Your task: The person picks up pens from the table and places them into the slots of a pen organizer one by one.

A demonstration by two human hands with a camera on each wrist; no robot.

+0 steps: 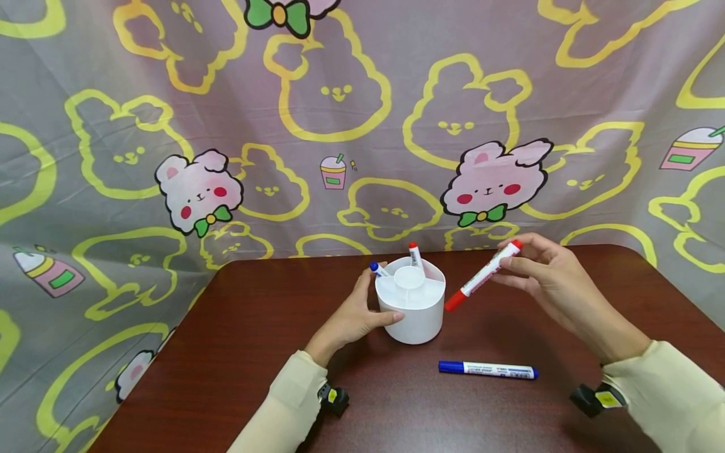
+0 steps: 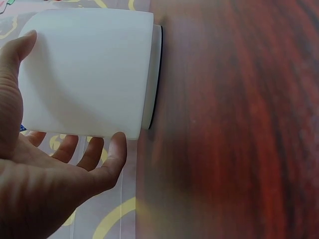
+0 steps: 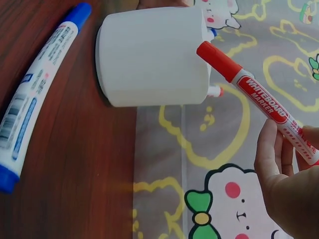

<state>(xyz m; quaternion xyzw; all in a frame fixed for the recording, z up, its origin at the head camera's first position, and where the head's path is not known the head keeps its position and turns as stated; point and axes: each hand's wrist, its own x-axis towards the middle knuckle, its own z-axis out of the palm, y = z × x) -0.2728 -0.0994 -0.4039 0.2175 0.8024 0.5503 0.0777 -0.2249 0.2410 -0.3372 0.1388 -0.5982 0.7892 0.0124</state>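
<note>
A white round pen holder with several compartments stands on the table. My left hand grips its left side, thumb across the front and fingers along the far side. Inside it, a blue-ended marker leans at the left and a red-ended marker stands at the back. My right hand pinches a red whiteboard marker near its upper end, in the air right of the holder. That marker is tilted, its red cap pointing down and left toward the holder.
A blue whiteboard marker lies on the dark reddish-brown table, in front of and to the right of the holder. Behind the table's back edge hangs a grey curtain with cartoon animals.
</note>
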